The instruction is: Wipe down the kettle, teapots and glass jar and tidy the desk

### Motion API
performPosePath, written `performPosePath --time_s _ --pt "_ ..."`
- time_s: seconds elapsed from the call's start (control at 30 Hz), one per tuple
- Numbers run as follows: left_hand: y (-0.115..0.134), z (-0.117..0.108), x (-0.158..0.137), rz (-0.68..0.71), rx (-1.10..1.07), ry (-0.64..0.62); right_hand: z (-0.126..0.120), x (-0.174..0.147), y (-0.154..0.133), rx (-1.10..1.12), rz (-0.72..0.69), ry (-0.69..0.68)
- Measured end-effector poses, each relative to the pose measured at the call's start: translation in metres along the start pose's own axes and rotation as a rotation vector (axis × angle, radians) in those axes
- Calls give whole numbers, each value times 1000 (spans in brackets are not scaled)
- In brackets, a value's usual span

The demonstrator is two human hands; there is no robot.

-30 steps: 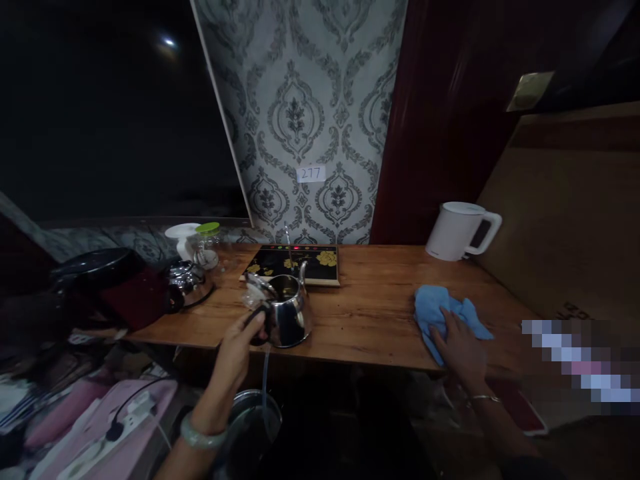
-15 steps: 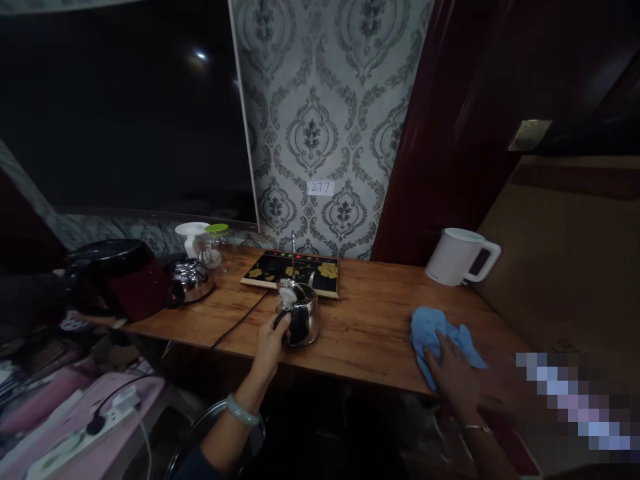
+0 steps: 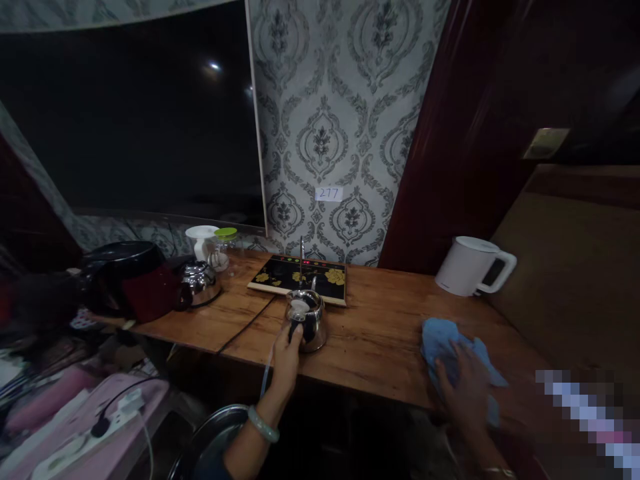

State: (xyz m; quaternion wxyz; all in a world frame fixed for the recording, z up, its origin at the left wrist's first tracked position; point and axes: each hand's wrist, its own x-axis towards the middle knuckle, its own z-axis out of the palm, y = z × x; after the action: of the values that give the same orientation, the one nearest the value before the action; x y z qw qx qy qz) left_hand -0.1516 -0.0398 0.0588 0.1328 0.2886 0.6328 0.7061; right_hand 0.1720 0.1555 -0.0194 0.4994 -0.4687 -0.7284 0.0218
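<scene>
My left hand [image 3: 286, 357], with a pale green bangle on the wrist, is closed on the dark handle of a small shiny steel kettle [image 3: 314, 327]. The kettle stands upright on the wooden table, and a clear knob shows at its top on the handle side. Just behind it lies a black tea stove [image 3: 325, 280] with gold flowers, a thin metal spout and a red lit display. On the table's right part, my right hand [image 3: 467, 380] grips a crumpled blue cloth [image 3: 440, 333]. Motion blurs that hand, and some cloth shows beside the wrist.
A white electric kettle [image 3: 467, 267] stands at the back right by a brown panel. To the left are a second steel kettle [image 3: 203, 283], a green-lidded jar [image 3: 227, 250] and a dark red appliance [image 3: 145, 287]. A metal basin [image 3: 215, 433] and a power strip [image 3: 85, 440] are below the table edge.
The view has shifted slightly, moving everything right and down. My left hand still grips the kettle; the clear knob sits closer over its top. My right hand moved slightly toward the table's front edge.
</scene>
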Motion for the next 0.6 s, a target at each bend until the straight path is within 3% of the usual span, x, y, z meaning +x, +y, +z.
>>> performPosePath --time_s 0.1,0.2,0.3,0.43,0.53,0.6 --pt "-8 16 -14 19 9 -24 22 -18 -56 312 -25 -199" --pt "-19 31 -30 10 28 -145 52 -39 -112 569 19 -467" --pt "-28 31 -37 89 58 -223 79 -53 -156 807 33 -639" --pt "-32 9 -26 222 107 -110 103 -57 -183 912 62 -629" --pt "-35 -10 -11 268 200 -1 113 -56 -185 880 86 -559" --pt "-39 -17 -1 293 246 -7 118 -54 -182 846 95 -525"
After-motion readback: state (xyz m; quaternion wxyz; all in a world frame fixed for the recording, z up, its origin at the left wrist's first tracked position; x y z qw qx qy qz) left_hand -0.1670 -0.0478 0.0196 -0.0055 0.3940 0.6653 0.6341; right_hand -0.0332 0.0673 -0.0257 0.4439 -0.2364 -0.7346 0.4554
